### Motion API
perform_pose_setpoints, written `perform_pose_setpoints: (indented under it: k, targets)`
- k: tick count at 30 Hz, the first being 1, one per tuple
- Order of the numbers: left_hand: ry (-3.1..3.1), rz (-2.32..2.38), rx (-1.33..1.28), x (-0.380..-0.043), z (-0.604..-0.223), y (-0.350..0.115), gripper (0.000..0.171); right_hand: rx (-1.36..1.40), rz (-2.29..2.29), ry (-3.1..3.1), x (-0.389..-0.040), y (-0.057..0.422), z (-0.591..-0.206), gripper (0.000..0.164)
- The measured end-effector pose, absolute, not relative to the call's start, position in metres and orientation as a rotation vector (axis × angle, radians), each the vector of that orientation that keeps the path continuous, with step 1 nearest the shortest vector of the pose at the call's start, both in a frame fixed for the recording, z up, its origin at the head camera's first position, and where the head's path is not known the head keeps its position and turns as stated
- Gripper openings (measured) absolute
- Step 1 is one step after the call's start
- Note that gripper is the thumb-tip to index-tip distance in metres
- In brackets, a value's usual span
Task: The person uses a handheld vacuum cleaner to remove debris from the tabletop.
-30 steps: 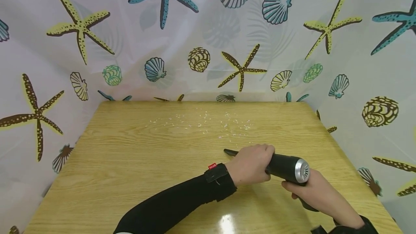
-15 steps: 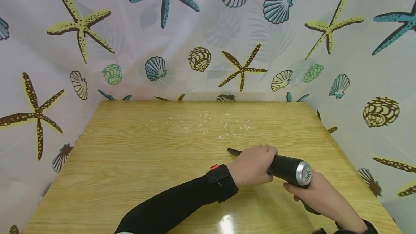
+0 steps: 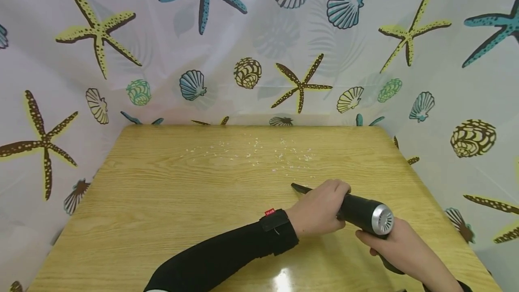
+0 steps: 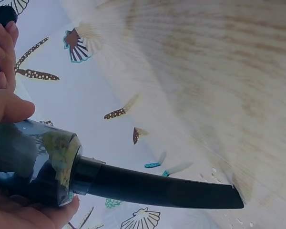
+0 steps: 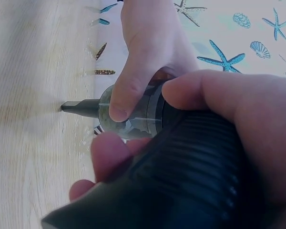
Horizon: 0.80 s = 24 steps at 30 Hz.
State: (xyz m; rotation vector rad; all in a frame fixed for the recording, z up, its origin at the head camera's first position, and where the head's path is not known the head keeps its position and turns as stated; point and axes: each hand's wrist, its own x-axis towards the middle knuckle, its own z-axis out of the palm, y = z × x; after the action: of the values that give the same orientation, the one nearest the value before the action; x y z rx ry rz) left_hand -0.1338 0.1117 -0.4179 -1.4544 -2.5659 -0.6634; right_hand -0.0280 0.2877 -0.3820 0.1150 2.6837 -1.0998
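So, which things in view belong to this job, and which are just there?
Part of the job, as I judge it: handheld vacuum, its black nozzle, scattered pale bits, wood-grain table.

Just there: starfish-patterned sheet behind.

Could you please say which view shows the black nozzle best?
The left wrist view: the black nozzle shows large and unobstructed. The head view shows only its end beyond the left hand; the right wrist view shows it small.
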Motion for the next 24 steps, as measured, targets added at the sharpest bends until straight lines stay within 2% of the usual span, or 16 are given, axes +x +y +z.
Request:
perform_pose_setpoints:
  k: [11, 24]
  targets:
    - [-2.559, -0.640, -1.503, -0.134, -0.416, 0.114, 0.049, 0.110, -1.127, 2.672, -0.027, 0.291, -0.381, 0.057]
    - [-2.580, -0.582, -1.503, -0.132, -0.415, 0.111, 0.048, 0.094, -1.211, 2.631, -0.027, 0.290, -0.391, 0.061]
